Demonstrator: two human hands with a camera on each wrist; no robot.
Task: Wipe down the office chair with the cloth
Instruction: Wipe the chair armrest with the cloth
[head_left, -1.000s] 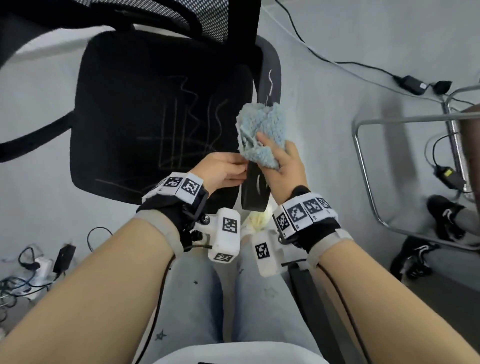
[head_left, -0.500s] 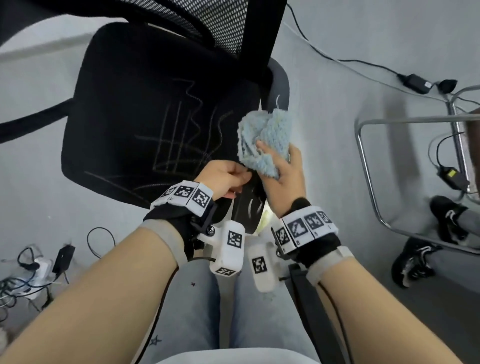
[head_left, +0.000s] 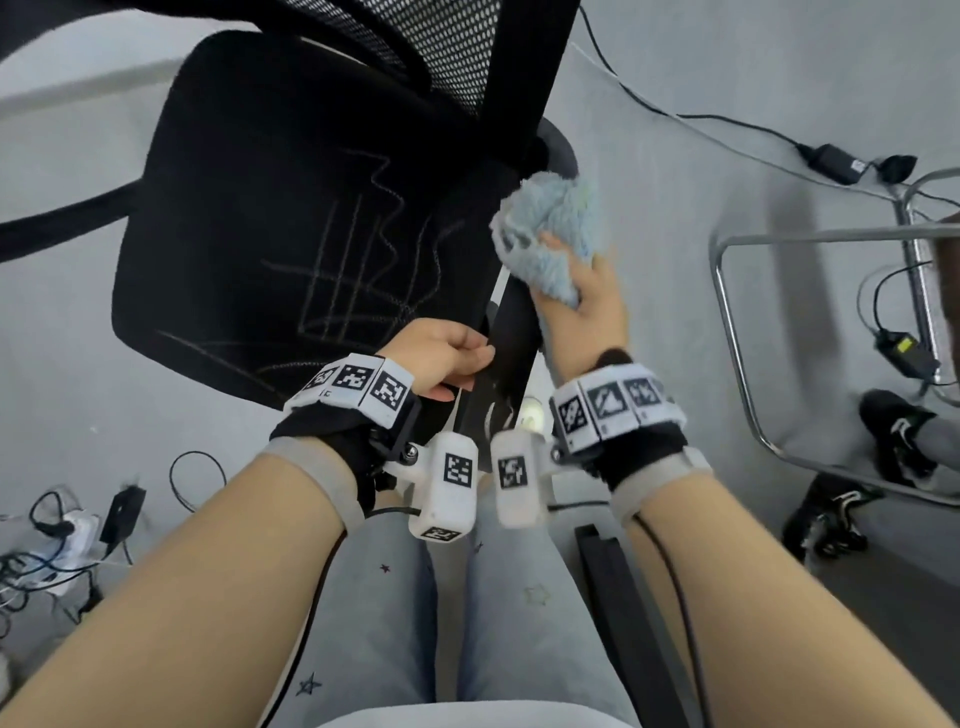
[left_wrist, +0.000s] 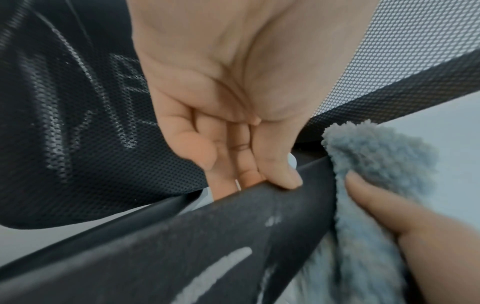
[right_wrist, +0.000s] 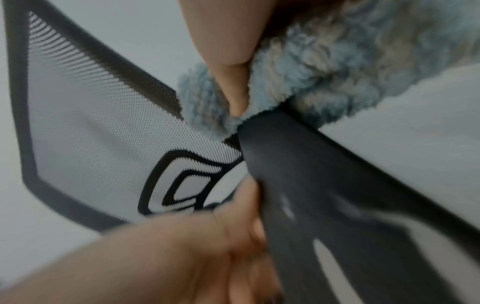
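A black mesh office chair fills the upper left of the head view, its seat (head_left: 291, 218) marked with pale scribbles. Its right armrest (head_left: 511, 338) runs toward me, streaked with white marks. My left hand (head_left: 447, 358) grips the near part of the armrest (left_wrist: 233, 216), thumb on top and fingers curled under. My right hand (head_left: 587, 296) holds a fluffy light-blue cloth (head_left: 550, 228) wrapped over the armrest farther along. In the right wrist view the cloth (right_wrist: 324, 67) covers the armrest (right_wrist: 324, 185) and the thumb presses into it.
Cables and power adapters (head_left: 831, 161) lie on the grey floor at upper right and lower left (head_left: 62, 530). A chrome tube frame (head_left: 737, 332) stands at right, with black shoes (head_left: 831, 519) beside it. My legs in light jeans (head_left: 441, 597) are below.
My right hand has slid the cloth along the armrest away from me, toward the backrest. The left hand has kept its hold on the near part.
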